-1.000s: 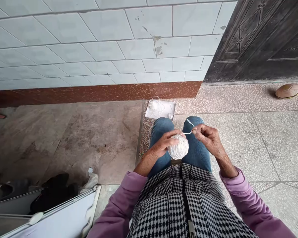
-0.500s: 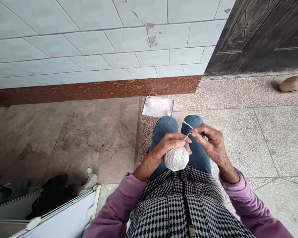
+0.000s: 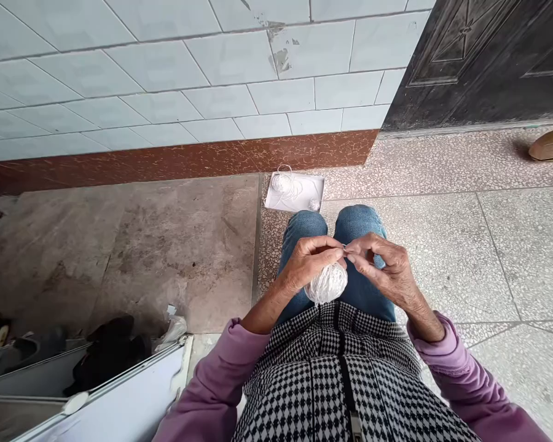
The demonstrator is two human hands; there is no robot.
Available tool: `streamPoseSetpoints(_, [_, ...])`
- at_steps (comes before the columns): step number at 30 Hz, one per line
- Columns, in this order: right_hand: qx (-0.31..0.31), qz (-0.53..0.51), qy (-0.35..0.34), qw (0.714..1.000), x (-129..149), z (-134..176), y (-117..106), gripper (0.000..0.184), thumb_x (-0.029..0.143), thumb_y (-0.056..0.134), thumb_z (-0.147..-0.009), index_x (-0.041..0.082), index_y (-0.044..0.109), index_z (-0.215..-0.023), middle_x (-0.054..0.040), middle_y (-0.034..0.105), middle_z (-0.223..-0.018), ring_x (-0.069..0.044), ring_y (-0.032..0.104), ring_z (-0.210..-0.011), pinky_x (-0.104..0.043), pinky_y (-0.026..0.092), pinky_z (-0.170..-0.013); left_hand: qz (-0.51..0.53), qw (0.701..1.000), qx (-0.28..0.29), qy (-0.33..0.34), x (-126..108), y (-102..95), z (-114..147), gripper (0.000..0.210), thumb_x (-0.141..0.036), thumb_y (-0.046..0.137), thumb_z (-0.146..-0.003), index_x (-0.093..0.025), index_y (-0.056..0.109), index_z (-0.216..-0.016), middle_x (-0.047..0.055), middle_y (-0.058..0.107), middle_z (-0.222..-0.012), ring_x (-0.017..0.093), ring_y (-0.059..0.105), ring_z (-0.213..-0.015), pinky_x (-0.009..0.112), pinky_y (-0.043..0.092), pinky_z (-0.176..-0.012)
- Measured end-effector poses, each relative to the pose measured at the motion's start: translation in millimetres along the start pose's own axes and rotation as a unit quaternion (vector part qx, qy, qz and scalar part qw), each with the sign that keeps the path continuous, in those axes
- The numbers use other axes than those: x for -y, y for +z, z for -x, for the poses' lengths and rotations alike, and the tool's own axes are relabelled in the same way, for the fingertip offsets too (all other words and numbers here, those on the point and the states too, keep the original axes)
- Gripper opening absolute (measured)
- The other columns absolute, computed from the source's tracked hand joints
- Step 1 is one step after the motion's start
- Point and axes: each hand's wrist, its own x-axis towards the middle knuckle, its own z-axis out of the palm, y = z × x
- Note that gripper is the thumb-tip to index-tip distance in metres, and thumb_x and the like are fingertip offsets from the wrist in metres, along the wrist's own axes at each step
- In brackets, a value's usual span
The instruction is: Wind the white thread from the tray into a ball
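Observation:
A ball of white yarn (image 3: 327, 283) sits under my left hand (image 3: 309, 263), above my lap. The thumb and forefinger of that hand are pinched together on the yarn strand. Opposite them, the fingertips of my right hand (image 3: 381, 263) pinch the same strand, and the two hands nearly meet. Only a sliver of the strand shows between the fingertips; the rest is hidden by the fingers.
Beyond my knees a white tray (image 3: 312, 183) lies on the floor, with a loose white yarn ball (image 3: 282, 183) and a smaller ball (image 3: 314, 204). A white rack (image 3: 133, 383) holding shoes stands at the lower left. One brown shoe (image 3: 550, 145) lies by the dark door (image 3: 483, 67).
My hands have come closer together, fingertips almost touching. The strand that stretched between them, with a loose end beyond my right fingers, is now mostly hidden. The view has shifted slightly.

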Motion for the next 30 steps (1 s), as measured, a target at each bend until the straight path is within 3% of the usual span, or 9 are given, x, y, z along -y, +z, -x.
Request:
streamPoseSetpoints(8, [0.007,0.032,-0.035,0.999,-0.1,1.3,6.0,0.012,0.024,0.066,-0.106,0.024,0.073,-0.097,-0.0043,0.077,-0.089,-0.017,0.069,-0.078,-0.032,0.054,-0.069,-0.088,0.995,-0.001,0.051,-3.9,0.3,5.9,0.028,-0.044,0.075,-0.087,-0.017,0.071,-0.081,0.004,0.074,-0.074,0.014,0.063,-0.063,0.027,0.050,-0.061])
streamPoseSetpoints(12, [0.042,-0.033,0.076,0.996,-9.3,1.0,9.5,0.029,0.040,0.064,-0.107,0.022,0.066,-0.084,-0.0008,0.060,-0.073,-0.014,0.054,-0.066,-0.030,0.046,-0.062,-0.263,0.952,-0.048,0.146,-9.4,2.1,11.7,0.014,-0.027,0.066,-0.091,-0.020,0.071,-0.080,0.003,0.073,-0.076,0.016,0.063,-0.069,0.030,0.052,-0.073])
streamPoseSetpoints(14, [0.089,-0.170,0.187,0.963,-17.9,3.1,13.4,0.040,0.054,0.066,-0.104,0.022,0.060,-0.080,0.0052,0.042,-0.063,-0.011,0.037,-0.054,-0.025,0.034,-0.049,-0.378,0.904,-0.066,0.186,-10.8,3.0,12.3,0.016,-0.021,0.062,-0.092,-0.021,0.072,-0.079,0.004,0.072,-0.076,0.018,0.064,-0.075,0.034,0.051,-0.079])
streamPoseSetpoints(16, [0.138,-0.323,0.288,0.891,-27.2,6.8,18.5,0.046,0.062,0.071,-0.097,0.023,0.055,-0.079,0.0106,0.025,-0.060,-0.008,0.018,-0.049,-0.022,0.018,-0.042,-0.443,0.872,-0.056,0.201,-9.6,2.2,10.6,0.019,-0.018,0.060,-0.091,-0.022,0.071,-0.077,0.005,0.071,-0.075,0.020,0.063,-0.078,0.035,0.050,-0.081])
streamPoseSetpoints(18, [0.175,-0.414,0.347,0.823,-35.6,10.9,21.5,0.049,0.064,0.076,-0.093,0.023,0.052,-0.078,0.0132,0.018,-0.059,-0.006,0.008,-0.048,-0.021,0.010,-0.041,-0.432,0.881,-0.021,0.190,-6.7,-1.8,8.2,0.018,-0.019,0.060,-0.091,-0.022,0.071,-0.077,0.004,0.071,-0.075,0.019,0.062,-0.075,0.034,0.050,-0.079])
streamPoseSetpoints(20, [0.204,-0.429,0.364,0.801,-44.3,14.0,17.0,0.050,0.063,0.078,-0.091,0.022,0.054,-0.076,0.0136,0.020,-0.058,-0.005,0.009,-0.047,-0.020,0.009,-0.040,-0.374,0.914,0.025,0.157,-4.1,-10.3,7.7,0.017,-0.023,0.060,-0.092,-0.021,0.071,-0.079,0.003,0.071,-0.075,0.017,0.060,-0.070,0.031,0.049,-0.075])
streamPoseSetpoints(24, [0.186,-0.308,0.354,0.863,-69.9,18.2,-34.2,0.048,0.063,0.084,-0.086,0.019,0.067,-0.077,0.0113,0.034,-0.054,-0.004,0.018,-0.046,-0.020,0.012,-0.041,-0.330,0.940,0.045,0.080,-4.8,-43.0,17.1,0.021,-0.033,0.062,-0.091,-0.019,0.072,-0.079,0.001,0.071,-0.072,0.015,0.059,-0.066,0.027,0.048,-0.071])
streamPoseSetpoints(27, [0.118,-0.162,0.354,0.913,-94.6,26.2,-104.6,0.048,0.063,0.089,-0.081,0.018,0.073,-0.074,0.0093,0.038,-0.050,-0.005,0.024,-0.044,-0.021,0.014,-0.041,-0.383,0.922,0.012,0.045,-7.6,-81.1,30.4,0.027,-0.041,0.062,-0.090,-0.019,0.073,-0.079,0.002,0.074,-0.075,0.018,0.064,-0.071,0.028,0.048,-0.072])
streamPoseSetpoints(30, [0.057,-0.035,0.317,0.946,-114.6,40.4,-174.6,0.048,0.063,0.092,-0.075,0.018,0.079,-0.071,0.0064,0.044,-0.047,-0.005,0.029,-0.040,-0.023,0.017,-0.037,-0.474,0.878,-0.067,0.025,-9.3,-126.4,44.7,0.028,-0.043,0.058,-0.087,-0.020,0.072,-0.078,0.004,0.077,-0.080,0.021,0.067,-0.077,0.030,0.048,-0.078])
